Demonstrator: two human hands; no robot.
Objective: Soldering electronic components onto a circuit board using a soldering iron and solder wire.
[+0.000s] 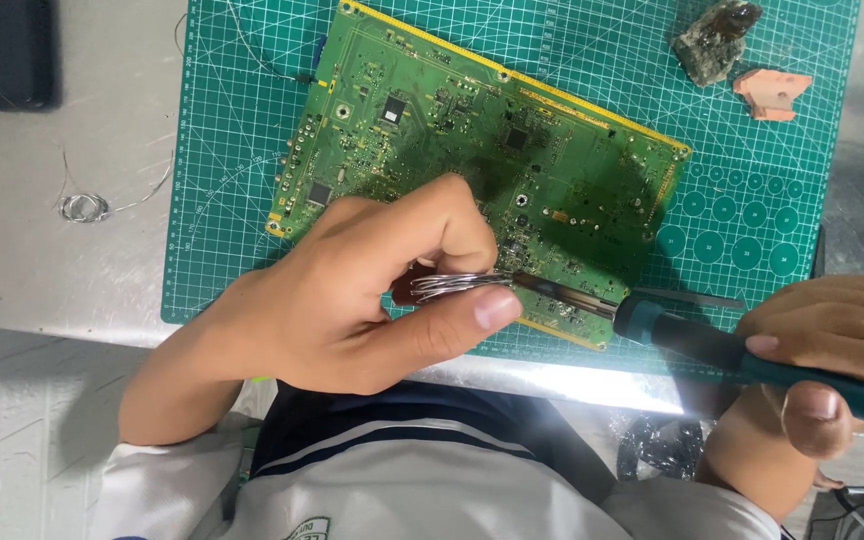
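Left hand (352,295): is pinching a small coil of solder wire (449,284) between thumb and fingers, its free end pointing toward the iron's tip.
Right hand (832,350): is gripping the teal handle of the soldering iron (652,322), fingers wrapped around it like a pen held low.
Iron tip: is lying just over the near edge of the circuit board (472,150), meeting the wire there; the exact joint is hidden by the left thumb.
Board: is resting flat and slightly turned on the green cutting mat (752,200), which is sitting on a grey table (52,250).
Doing it well: by my judgement, both wrists are needing support on the table, with the tip touching the pad first and the wire feeding into the pad, not the tip.
Nearby: a loose wire loop (84,207) is lying left of the mat; a brownish lump (717,40) and a pink scrap (772,92) are sitting at its far right.
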